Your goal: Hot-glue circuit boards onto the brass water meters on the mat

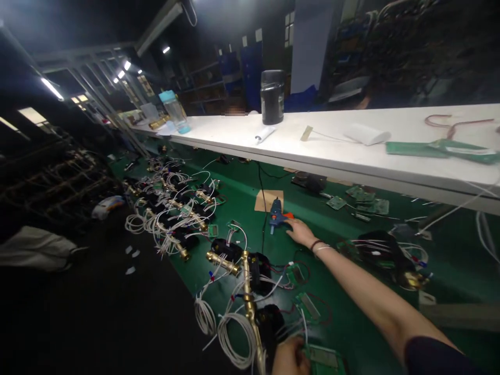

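My right hand (300, 232) reaches far out over the green bench, fingers stretched toward a blue glue gun (276, 214) with an orange part. Its fingertips are at the gun's near side; whether they touch it I cannot tell. The gun is beside a piece of cardboard (258, 201). At the bottom edge, my left hand (289, 357) has curled fingers, and what they hold is hidden. Close to it are a green circuit board (326, 359), a black housing (269, 319) and a brass pipe fitting (250, 312) with coiled white cable (236, 341).
Many brass fittings with black housings and white cables (172, 203) crowd the bench's left. More circuit boards (367, 200) sit under a white shelf (234, 134). On that shelf stand a dark jar (272, 99) and a clear bottle (175, 113). Another wired unit (380, 250) is at right.
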A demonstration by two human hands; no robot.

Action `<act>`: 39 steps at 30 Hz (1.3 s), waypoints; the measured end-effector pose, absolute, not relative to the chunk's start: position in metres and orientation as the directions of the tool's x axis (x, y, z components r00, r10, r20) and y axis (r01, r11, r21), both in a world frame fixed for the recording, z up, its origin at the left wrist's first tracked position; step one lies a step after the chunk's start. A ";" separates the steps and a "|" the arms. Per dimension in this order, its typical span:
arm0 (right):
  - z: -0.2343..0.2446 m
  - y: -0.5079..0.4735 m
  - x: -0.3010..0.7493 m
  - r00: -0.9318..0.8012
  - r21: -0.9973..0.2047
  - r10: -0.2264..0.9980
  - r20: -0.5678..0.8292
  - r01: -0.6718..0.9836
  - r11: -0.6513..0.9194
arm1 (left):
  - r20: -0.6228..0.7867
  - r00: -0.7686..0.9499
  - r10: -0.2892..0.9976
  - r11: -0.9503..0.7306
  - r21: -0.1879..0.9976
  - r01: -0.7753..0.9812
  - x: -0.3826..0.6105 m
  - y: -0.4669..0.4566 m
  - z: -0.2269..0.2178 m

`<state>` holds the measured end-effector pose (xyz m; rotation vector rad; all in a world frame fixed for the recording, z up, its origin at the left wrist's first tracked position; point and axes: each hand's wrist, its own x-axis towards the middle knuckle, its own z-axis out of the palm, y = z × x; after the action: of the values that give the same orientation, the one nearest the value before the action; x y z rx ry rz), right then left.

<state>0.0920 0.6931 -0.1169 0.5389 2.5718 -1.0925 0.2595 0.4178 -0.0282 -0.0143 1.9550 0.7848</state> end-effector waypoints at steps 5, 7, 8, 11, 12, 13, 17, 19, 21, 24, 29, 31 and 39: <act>-0.074 0.697 0.235 -0.829 -0.746 0.365 -0.424 0.548 0.377 | -0.831 -0.442 0.337 0.886 0.439 -0.149 0.235 0.443 0.004; -0.059 0.683 0.309 -0.738 -0.735 0.450 -0.502 0.639 0.228 | -0.826 -0.445 0.346 0.884 0.446 -0.140 0.229 0.445 0.004; -0.052 0.671 0.343 -0.679 -0.715 0.488 -0.548 0.683 0.149 | -0.832 -0.436 0.342 0.887 0.440 -0.143 0.227 0.446 0.002; -0.035 0.612 0.422 -0.508 -0.634 0.538 -0.673 0.770 -0.067 | -0.872 -0.381 0.307 0.891 0.404 -0.206 0.227 0.447 -0.005; -0.031 0.588 0.438 -0.475 -0.616 0.524 -0.707 0.778 -0.125 | -0.886 -0.361 0.291 0.889 0.390 -0.239 0.227 0.449 -0.007; -0.028 0.565 0.448 -0.458 -0.605 0.503 -0.733 0.776 -0.176 | -0.897 -0.344 0.278 0.885 0.378 -0.271 0.228 0.451 -0.008; -0.022 0.498 0.450 -0.452 -0.618 0.468 -0.759 0.725 -0.303 | -0.915 -0.303 0.266 0.854 0.370 -0.366 0.230 0.469 -0.009; -0.022 0.487 0.439 -0.419 -0.610 0.492 -0.763 0.717 -0.337 | -0.920 -0.283 0.270 0.844 0.368 -0.392 0.230 0.484 -0.010; -0.022 0.488 0.429 -0.371 -0.586 0.511 -0.776 0.723 -0.365 | -0.917 -0.278 0.284 0.834 0.380 -0.400 0.229 0.501 -0.013; -0.020 0.498 0.418 -0.243 -0.497 0.519 -0.819 0.752 -0.433 | -0.890 -0.309 0.336 0.806 0.441 -0.394 0.228 0.528 -0.017; -0.013 0.505 0.409 -0.008 -0.262 0.366 -0.931 0.714 -0.649 | -0.858 -0.312 0.408 0.795 0.502 -0.341 0.228 0.553 -0.032; -0.012 0.505 0.408 0.030 -0.189 0.275 -0.961 0.655 -0.731 | -0.852 -0.291 0.435 0.808 0.512 -0.293 0.230 0.553 -0.038; -0.022 0.502 0.411 0.017 0.046 -0.043 -0.999 0.435 -0.899 | -0.574 -0.258 0.777 0.622 0.765 0.168 0.221 0.478 -0.010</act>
<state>0.4107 0.5016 -0.0224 1.9602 0.4019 -1.9469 0.2213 0.4775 -0.0104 0.7691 1.7678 0.7058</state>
